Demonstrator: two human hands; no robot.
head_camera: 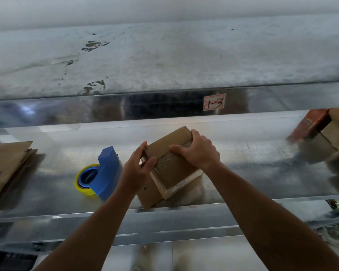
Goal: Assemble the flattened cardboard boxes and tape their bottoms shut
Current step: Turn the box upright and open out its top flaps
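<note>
A small brown cardboard box (170, 173) stands tilted on the shiny metal shelf (243, 153), its bottom flaps facing me. My left hand (138, 169) grips the box's left edge, thumb on the flap. My right hand (198, 151) curls over the far right corner and presses the flaps down. A blue tape dispenser with a yellow roll (98, 177) lies on the shelf just left of my left hand. A stack of flattened cardboard boxes (6, 165) sits at the far left.
Assembled boxes, one with a reddish side (327, 130), are piled at the right end of the shelf. A label reading 1-3 (214, 102) is stuck on the metal rail behind. A grey rough surface (164, 59) stretches above the rail.
</note>
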